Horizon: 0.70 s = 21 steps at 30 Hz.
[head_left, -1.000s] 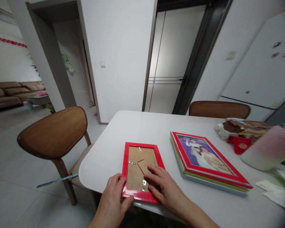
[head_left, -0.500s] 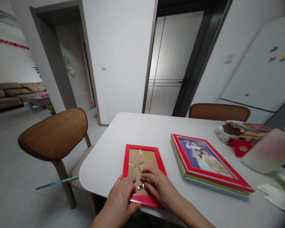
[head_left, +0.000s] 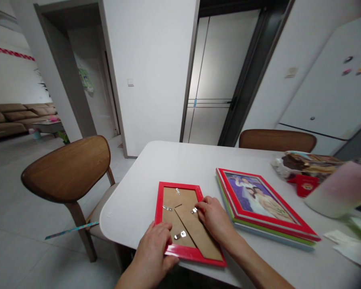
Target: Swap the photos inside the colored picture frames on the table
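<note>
A red picture frame point(head_left: 159, 204) lies face down at the table's near edge, its brown backing board point(head_left: 171, 220) showing. A slanted stand leg point(head_left: 195, 233) is attached to the backing, and several small metal clips sit around the rim. My left hand point(head_left: 156, 245) grips the frame's lower left corner, thumb at the front edge and fingers over the rim. At the right rim, the fingertips of my right hand point(head_left: 215, 218) are closed on a metal clip point(head_left: 194, 210). Part of that clip is hidden by the fingers.
Right of my hands lies a stack of frames point(head_left: 267, 200), a red one with a photo on top. Beyond it are a pinkish container point(head_left: 339, 192), a red packet point(head_left: 307, 185), a crumpled bag point(head_left: 309, 164) and tissue point(head_left: 345, 245). A wooden chair point(head_left: 69, 168) stands left of the white table point(head_left: 180, 160).
My right hand has moved from the lower clip up and right to the right-hand clip, uncovering the stand leg and the lower clip. My left hand has stayed on the corner.
</note>
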Each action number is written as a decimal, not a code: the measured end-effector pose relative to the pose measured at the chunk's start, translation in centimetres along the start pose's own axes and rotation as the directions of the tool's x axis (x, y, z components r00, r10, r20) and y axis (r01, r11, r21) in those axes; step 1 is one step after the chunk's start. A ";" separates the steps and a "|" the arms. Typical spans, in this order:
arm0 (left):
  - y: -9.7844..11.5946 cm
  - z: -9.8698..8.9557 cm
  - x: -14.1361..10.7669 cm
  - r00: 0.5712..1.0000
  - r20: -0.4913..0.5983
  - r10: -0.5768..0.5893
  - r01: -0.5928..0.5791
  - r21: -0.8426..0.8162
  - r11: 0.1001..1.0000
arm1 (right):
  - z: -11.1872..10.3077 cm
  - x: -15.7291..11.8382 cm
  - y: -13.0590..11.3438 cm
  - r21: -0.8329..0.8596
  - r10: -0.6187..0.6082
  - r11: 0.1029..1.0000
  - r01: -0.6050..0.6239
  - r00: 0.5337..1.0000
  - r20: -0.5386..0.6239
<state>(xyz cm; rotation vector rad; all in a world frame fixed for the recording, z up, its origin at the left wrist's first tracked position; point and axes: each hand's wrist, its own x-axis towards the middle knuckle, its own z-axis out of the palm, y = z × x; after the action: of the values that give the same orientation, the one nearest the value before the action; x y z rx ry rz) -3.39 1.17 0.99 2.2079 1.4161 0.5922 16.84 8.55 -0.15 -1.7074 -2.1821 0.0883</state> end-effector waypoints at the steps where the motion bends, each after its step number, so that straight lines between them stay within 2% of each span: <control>1: 0.1 0.0 0.0 1.000 -0.001 -0.004 0.004 0.000 1.000 | 0.0 0.0 0.0 -0.003 -0.001 1.000 0.001 1.000 -0.004; 5: 0.2 0.0 0.0 1.000 0.005 -0.013 0.013 -0.001 1.000 | 0.1 0.1 -1.1 0.025 -0.051 0.998 0.052 0.998 -0.020; 10: 0.0 0.3 0.1 1.000 0.003 -0.009 0.009 0.012 1.000 | 1.5 1.3 -5.1 0.123 -0.192 0.974 0.189 0.981 0.011; 14: -0.1 0.5 0.0 1.000 -0.009 0.004 -0.004 0.009 1.000 | 2.9 2.8 -7.3 0.104 -0.173 0.980 0.170 0.985 0.020; 17: -0.2 0.6 -0.1 1.000 -0.005 -0.004 0.004 0.007 1.000 | 3.4 3.4 -7.3 0.080 -0.134 0.988 0.133 0.991 0.006; 21: -0.3 0.7 -0.2 1.000 -0.009 -0.010 0.010 -0.014 1.000 | 3.3 3.9 -5.7 0.043 -0.075 0.996 0.076 0.997 -0.029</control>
<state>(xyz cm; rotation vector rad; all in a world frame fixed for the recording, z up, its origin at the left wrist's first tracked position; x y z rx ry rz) -3.27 0.99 0.24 2.1886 1.4226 0.6083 9.73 11.27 -0.71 -1.5920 -2.2052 0.0915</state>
